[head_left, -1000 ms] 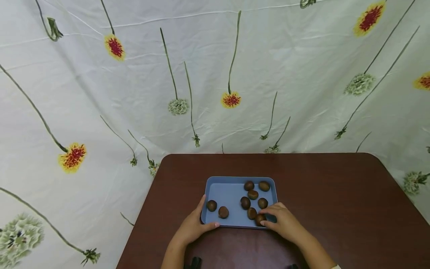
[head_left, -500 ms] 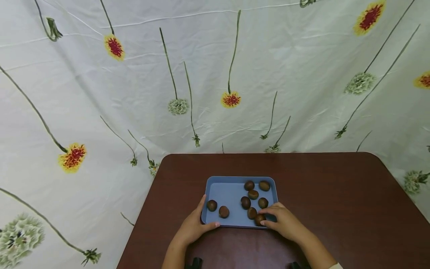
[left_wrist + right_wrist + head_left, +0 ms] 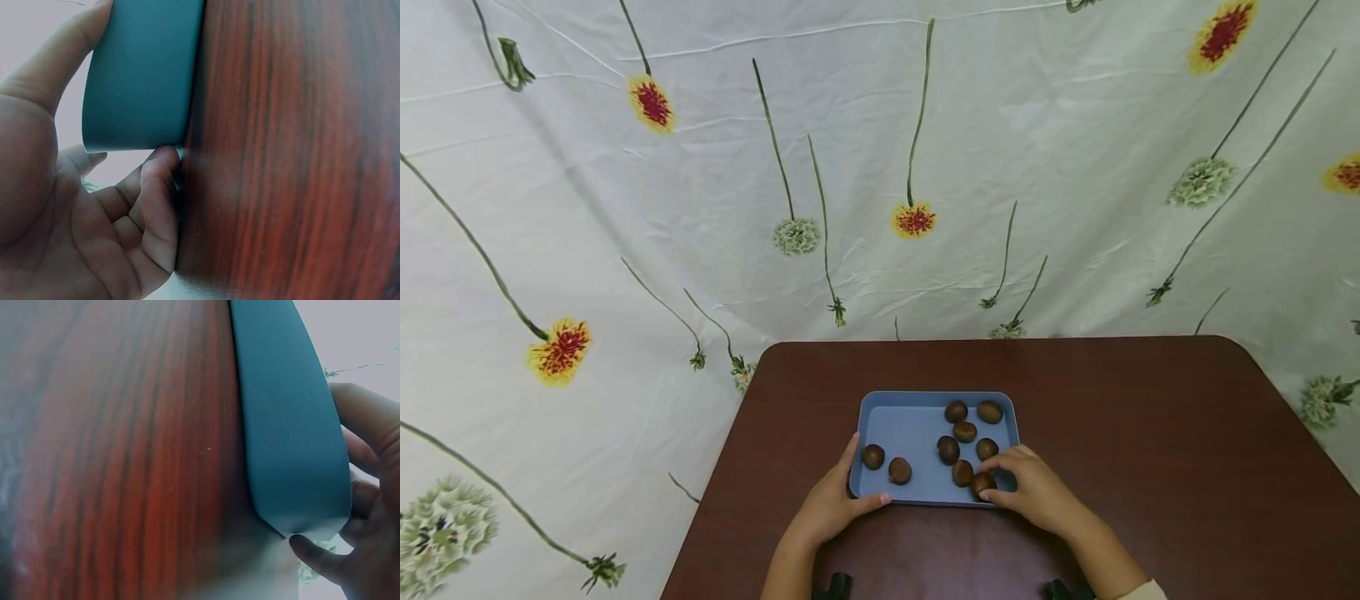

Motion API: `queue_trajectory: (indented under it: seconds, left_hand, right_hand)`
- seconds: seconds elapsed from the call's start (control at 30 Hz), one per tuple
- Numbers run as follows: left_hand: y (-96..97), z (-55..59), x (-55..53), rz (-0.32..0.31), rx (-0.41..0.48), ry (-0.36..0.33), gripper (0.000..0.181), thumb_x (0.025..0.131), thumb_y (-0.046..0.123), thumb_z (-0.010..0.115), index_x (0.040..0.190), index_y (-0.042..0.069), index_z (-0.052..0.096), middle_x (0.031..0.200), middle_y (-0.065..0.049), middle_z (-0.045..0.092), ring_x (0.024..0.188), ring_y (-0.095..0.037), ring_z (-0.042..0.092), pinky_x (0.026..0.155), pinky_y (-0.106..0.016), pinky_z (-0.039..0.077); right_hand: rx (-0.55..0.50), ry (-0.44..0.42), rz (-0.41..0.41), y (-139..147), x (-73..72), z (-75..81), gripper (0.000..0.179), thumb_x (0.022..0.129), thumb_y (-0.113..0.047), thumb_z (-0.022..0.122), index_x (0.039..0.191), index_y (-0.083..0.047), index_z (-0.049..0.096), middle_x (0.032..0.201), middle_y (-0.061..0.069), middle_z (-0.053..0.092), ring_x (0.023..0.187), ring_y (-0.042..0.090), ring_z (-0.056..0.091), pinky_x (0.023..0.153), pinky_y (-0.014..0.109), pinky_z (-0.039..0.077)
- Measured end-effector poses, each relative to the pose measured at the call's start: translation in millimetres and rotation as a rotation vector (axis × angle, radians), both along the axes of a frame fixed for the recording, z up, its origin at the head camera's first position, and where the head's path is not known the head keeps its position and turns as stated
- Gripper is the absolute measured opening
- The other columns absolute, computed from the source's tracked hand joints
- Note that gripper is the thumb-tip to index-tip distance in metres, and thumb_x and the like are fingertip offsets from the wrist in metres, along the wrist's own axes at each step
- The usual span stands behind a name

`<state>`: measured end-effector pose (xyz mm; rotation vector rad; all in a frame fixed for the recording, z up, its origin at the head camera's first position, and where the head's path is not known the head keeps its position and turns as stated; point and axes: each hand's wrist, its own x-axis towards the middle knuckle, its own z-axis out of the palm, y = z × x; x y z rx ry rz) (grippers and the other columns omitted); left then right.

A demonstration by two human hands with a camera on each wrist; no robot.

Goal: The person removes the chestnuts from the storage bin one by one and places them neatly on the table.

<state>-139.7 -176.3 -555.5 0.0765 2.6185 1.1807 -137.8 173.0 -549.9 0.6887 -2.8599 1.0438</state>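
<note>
A shallow blue tray point(image 3: 907, 421) lies on the table with several brown chestnuts point(image 3: 948, 450) in it. At its front left corner my left hand point(image 3: 823, 507) grips the tray, thumb over the front rim and fingers along the left side. In the left wrist view, those fingers point(image 3: 159, 206) bend in at the tray wall point(image 3: 144, 75). My right hand point(image 3: 1039, 490) pinches one chestnut point(image 3: 982, 485) between thumb and finger inside the front right corner. That chestnut is hidden behind the tray wall point(image 3: 294, 425) in the right wrist view.
The dark red-brown table point(image 3: 1150, 450) extends widely to the right of the tray. Behind it hangs a white cloth point(image 3: 850, 167) printed with flowers. Two small dark objects, one of them a black piece point(image 3: 839, 586), show at the near edge.
The right hand's pinched chestnut has shifted very slightly to the right, with the finger and thumb arching a little more. My left hand and the tray stay put.
</note>
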Motion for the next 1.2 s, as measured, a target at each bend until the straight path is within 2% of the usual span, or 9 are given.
queue_trajectory:
  seconds: [0.2, 0.37, 0.5, 0.67, 0.8, 0.97, 1.03, 1.2]
  left_hand:
    - [0.0, -1.3, -1.7, -0.001, 0.008, -0.012, 0.117, 0.078, 0.058, 0.082, 0.164, 0.032, 0.009, 0.165, -0.012, 0.033, 0.143, -0.044, 0.043, 0.107, -0.068, 0.037]
    - [0.5, -0.6, -2.5, 0.003, -0.003, -0.015, 0.117, 0.077, 0.058, 0.082, 0.164, 0.033, 0.008, 0.165, -0.012, 0.033, 0.143, -0.044, 0.044, 0.107, -0.068, 0.037]
    - [0.7, -0.5, -3.3, 0.000, -0.002, -0.014, 0.117, 0.078, 0.058, 0.082, 0.164, 0.033, 0.008, 0.165, -0.012, 0.033, 0.142, -0.043, 0.044, 0.107, -0.067, 0.038]
    - [0.3, -0.7, -3.2, -0.006, -0.003, -0.016, 0.116, 0.078, 0.059, 0.081, 0.164, 0.035, 0.007, 0.165, -0.012, 0.033, 0.142, -0.044, 0.045, 0.107, -0.067, 0.038]
    - [-0.4, -0.9, -2.7, -0.003, -0.009, -0.020, 0.116, 0.078, 0.060, 0.081, 0.164, 0.035, 0.007, 0.164, -0.012, 0.034, 0.142, -0.044, 0.045, 0.106, -0.068, 0.038]
    - [-0.5, -0.6, -2.2, 0.000, -0.010, -0.023, 0.116, 0.078, 0.059, 0.081, 0.164, 0.033, 0.008, 0.164, -0.013, 0.035, 0.141, -0.044, 0.045, 0.106, -0.068, 0.038]
    - [-0.3, -0.7, -1.9, -0.001, -0.011, -0.022, 0.116, 0.078, 0.059, 0.081, 0.164, 0.034, 0.008, 0.164, -0.013, 0.035, 0.141, -0.044, 0.046, 0.106, -0.068, 0.039]
    - [-0.5, -0.6, -1.1, -0.003, -0.016, -0.021, 0.115, 0.078, 0.059, 0.081, 0.164, 0.036, 0.007, 0.164, -0.012, 0.034, 0.141, -0.044, 0.046, 0.106, -0.067, 0.039]
  right_hand:
    - [0.034, 0.007, 0.028, 1.6, -2.6, 4.7, 0.031, 0.085, -0.035, 0.082, 0.112, -0.021, 0.075, 0.105, -0.015, 0.063, 0.100, 0.010, 0.055, 0.087, 0.037, 0.049]
    - [0.044, 0.030, 0.011, 2.2, -3.9, 4.4, 0.032, 0.084, -0.038, 0.082, 0.111, -0.021, 0.075, 0.105, -0.013, 0.069, 0.099, 0.010, 0.058, 0.089, 0.042, 0.047]
    - [-0.019, -0.018, -0.042, 1.5, -3.1, 4.6, 0.035, 0.085, -0.037, 0.082, 0.114, -0.020, 0.074, 0.108, -0.010, 0.071, 0.103, 0.014, 0.063, 0.091, 0.041, 0.050]
    - [-0.154, -0.060, -0.160, 2.5, -2.4, 8.8, 0.039, 0.086, -0.035, 0.082, 0.120, -0.019, 0.072, 0.113, -0.009, 0.071, 0.110, 0.019, 0.068, 0.094, 0.045, 0.053]
    - [-0.267, -0.053, -0.245, 7.3, -2.0, 11.5, 0.040, 0.086, -0.031, 0.082, 0.121, -0.016, 0.072, 0.113, -0.006, 0.070, 0.104, 0.013, 0.068, 0.089, 0.037, 0.056]
    - [-0.461, -0.103, -0.293, 17.4, -1.5, 13.3, 0.041, 0.091, -0.023, 0.078, 0.127, -0.007, 0.066, 0.120, 0.007, 0.066, 0.104, 0.002, 0.065, 0.086, 0.020, 0.055]
    - [-0.502, -0.110, -0.316, 22.0, -1.2, 13.4, 0.041, 0.093, -0.021, 0.076, 0.130, -0.007, 0.066, 0.122, 0.009, 0.065, 0.105, 0.000, 0.064, 0.086, 0.016, 0.053]
    - [-0.528, -0.135, -0.403, 31.1, -1.0, 12.7, 0.038, 0.096, -0.020, 0.071, 0.133, -0.011, 0.066, 0.124, 0.010, 0.061, 0.103, -0.005, 0.061, 0.085, 0.010, 0.049]
